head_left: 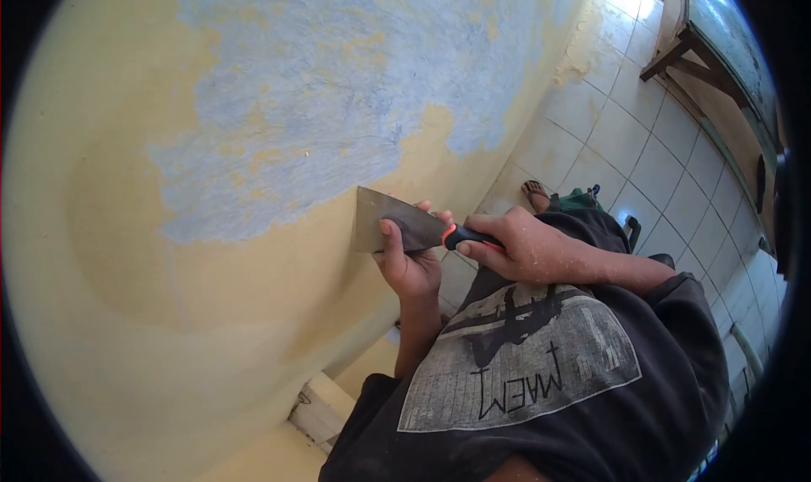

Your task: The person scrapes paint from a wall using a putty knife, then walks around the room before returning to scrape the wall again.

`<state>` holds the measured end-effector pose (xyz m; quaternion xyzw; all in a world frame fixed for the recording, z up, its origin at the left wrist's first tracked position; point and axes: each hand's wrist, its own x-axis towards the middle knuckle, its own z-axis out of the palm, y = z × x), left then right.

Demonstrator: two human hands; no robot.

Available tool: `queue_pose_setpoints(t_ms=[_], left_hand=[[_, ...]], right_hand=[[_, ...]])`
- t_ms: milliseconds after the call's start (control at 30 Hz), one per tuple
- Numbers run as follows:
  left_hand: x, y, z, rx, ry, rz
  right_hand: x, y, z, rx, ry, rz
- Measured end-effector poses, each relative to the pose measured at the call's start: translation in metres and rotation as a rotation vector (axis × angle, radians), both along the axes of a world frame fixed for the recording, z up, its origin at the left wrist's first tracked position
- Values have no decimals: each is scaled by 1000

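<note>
My right hand [525, 244] is closed around the black and orange handle of a paint scraper [378, 218]. My left hand [409, 267] grips its wide metal blade, thumb flat on the near face and the other fingers mostly hidden behind. The blade's straight front edge points left, close to the wall in this view. Yellow paint covers much of the wall [253, 288], and a large rough patch of pale blue [279, 152] shows where the yellow is gone. Specks of pale dust dot my right hand and forearm.
White floor tiles [617, 131] run along the right, with pale debris by the wall's foot. A wooden-framed table [718, 59] stands at the upper right. My sandalled foot [535, 196] rests on the tiles. A pale block-like ledge [325, 410] sits low at the bottom.
</note>
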<state>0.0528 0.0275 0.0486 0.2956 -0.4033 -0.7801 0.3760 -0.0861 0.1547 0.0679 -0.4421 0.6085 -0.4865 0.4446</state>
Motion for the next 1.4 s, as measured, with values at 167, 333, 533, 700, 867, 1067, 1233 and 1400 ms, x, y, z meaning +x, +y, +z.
queue_pose_setpoints(t_ms=[167, 333, 533, 700, 867, 1067, 1233, 1400], left_hand=[[-10, 5, -14, 19, -61, 84], [2, -3, 0, 16, 62, -14], [-5, -2, -2, -16, 72, 31], [10, -8, 17, -12, 175, -17], [-4, 9, -3, 47, 38, -9], [-1, 3, -7, 60, -4, -34], [0, -1, 2, 22, 56, -89], [-3, -1, 5, -1, 19, -104]], right_hand=[[-6, 5, -9, 4, 47, -3], [0, 2, 7, 30, -12, 13], [-5, -2, 4, -27, 22, 17], [0, -9, 20, -57, 10, 49], [1, 10, -2, -4, 38, -35], [1, 7, -3, 24, 62, -3], [4, 3, -4, -25, 111, -9], [0, 2, 1, 37, 72, 15]])
